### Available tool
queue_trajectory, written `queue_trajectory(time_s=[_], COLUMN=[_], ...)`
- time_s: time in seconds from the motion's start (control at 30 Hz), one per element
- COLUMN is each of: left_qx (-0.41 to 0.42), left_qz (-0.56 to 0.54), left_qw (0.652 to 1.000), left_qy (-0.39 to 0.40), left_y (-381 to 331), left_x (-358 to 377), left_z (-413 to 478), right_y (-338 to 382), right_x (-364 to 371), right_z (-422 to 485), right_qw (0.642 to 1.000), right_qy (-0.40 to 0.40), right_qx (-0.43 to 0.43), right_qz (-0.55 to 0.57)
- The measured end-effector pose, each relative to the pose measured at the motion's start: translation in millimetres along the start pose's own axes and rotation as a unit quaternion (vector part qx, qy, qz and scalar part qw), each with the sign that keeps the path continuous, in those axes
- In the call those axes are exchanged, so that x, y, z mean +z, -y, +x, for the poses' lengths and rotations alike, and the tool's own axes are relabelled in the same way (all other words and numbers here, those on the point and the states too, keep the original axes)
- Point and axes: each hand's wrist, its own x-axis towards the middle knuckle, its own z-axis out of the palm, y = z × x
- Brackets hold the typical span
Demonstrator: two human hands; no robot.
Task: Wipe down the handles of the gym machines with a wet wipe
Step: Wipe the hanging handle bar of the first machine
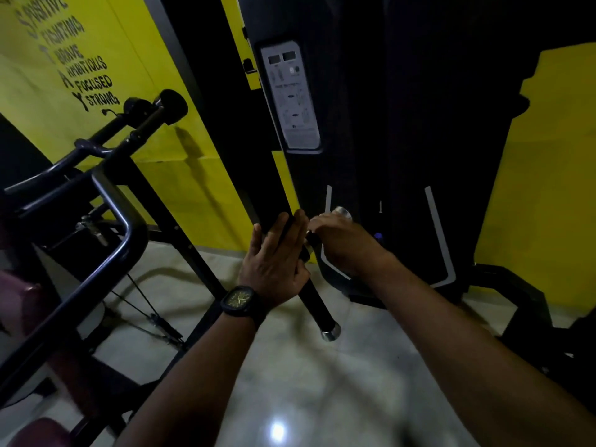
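Handle bar (pixel 314 298), black-sleeved with a chrome end cap (pixel 330 334), slants down and to the right out of the left hand (pixel 274 258), its capped end hanging free below the hold and above the pale tiled floor (pixel 290 382). The left hand lies flat against the bar, fingers nearly straight and slightly spread, pointing up along it; a black wristwatch (pixel 240 300) sits on that wrist. Just to the right of this hold, the right hand (pixel 342 241) curls its fingers over a second handle (pixel 312 237), whose own chrome cap (pixel 343 212) pokes out above the knuckles. Whether a wet wipe lies under either palm cannot be told. Directly behind both hands rises the machine's black shroud (pixel 354 140), with a grey instruction placard (pixel 290 95) well above the grip. Left of the hold stands a black tubular frame (pixel 125 227), and beyond it a yellow wall (pixel 161 91) with black lettering.
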Motion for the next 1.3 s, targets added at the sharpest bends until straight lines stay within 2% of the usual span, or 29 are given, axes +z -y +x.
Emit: queue_trajectory(time_s=[0.1,0.17,0.27,0.37,0.4,0.43,0.47,0.5,0.57,0.63,0.7,0.8,0.87,0.93,1.0,1.07,1.13,1.27,1.3], left_qx=[0.002,-0.004,0.000,0.003,0.004,0.007,0.009,0.010,0.009,0.004,-0.002,0.001,0.004,0.004,0.000,0.001,0.008,0.008,0.010], left_qz=[0.000,0.001,0.009,0.009,0.010,0.014,0.019,0.024,0.024,0.022,0.016,0.008,0.006,0.010,0.007,0.014,0.025,0.015,0.017], left_qw=[1.000,0.999,1.000,1.000,1.000,1.000,1.000,1.000,1.000,1.000,1.000,1.000,1.000,1.000,1.000,1.000,1.000,1.000,1.000], left_qy=[0.025,0.037,0.024,0.013,0.013,0.013,0.011,0.008,0.010,0.014,0.017,0.017,0.015,0.014,0.012,0.009,0.002,-0.001,-0.002], left_y=[0.8,0.2,-0.2,0.7,0.6,0.3,0.4,0.4,-0.2,-0.4,0.2,1.1,0.8,0.4,0.6,2.0,2.4,0.2,1.0], left_x=[1.0,0.8,-0.1,0.9,1.4,1.7,1.8,2.0,1.2,0.7,0.7,1.6,2.6,1.3,0.7,1.2,2.0,2.7,2.8], left_z=[1.0,0.7,-0.4,0.2,0.9,1.3,1.0,0.3,0.0,0.2,0.2,-0.8,-1.1,1.9,3.0,2.3,2.8,1.9,1.2], right_y=[-3.4,-4.5,0.5,27.1,42.3,60.1,71.0,78.8,85.5,84.6,74.5,65.4,65.4,65.9,56.5,51.2,57.5,85.2,91.8], right_x=[-16.1,-9.9,23.5,48.1,47.4,42.0,41.4,39.9,41.5,35.1,28.6,19.4,17.8,18.0,20.3,19.6,22.4,35.9,35.0], right_z=[29.2,31.9,-7.0,-46.4,-50.1,-48.6,-43.7,-35.6,-15.6,-0.2,4.3,-4.8,-10.1,-10.3,-6.8,-10.2,-16.7,-20.0,-23.0], right_qw=[0.992,0.990,0.998,0.967,0.920,0.825,0.715,0.651,0.583,0.486,0.443,0.409,0.394,0.396,0.379,0.384,0.424,0.516,0.583], right_qy=[0.115,0.123,-0.034,-0.132,-0.154,-0.168,-0.198,-0.233,-0.281,-0.270,-0.233,-0.180,-0.168,-0.165,-0.158,-0.148,-0.139,-0.237,-0.257], right_qx=[0.036,0.040,0.050,0.147,0.222,0.298,0.342,0.346,0.381,0.425,0.454,0.468,0.469,0.467,0.439,0.426,0.430,0.378,0.368], right_qz=[-0.045,-0.063,0.022,0.159,0.285,0.450,0.577,0.634,0.660,0.714,0.737,0.762,0.773,0.773,0.799,0.806,0.785,0.731,0.677])
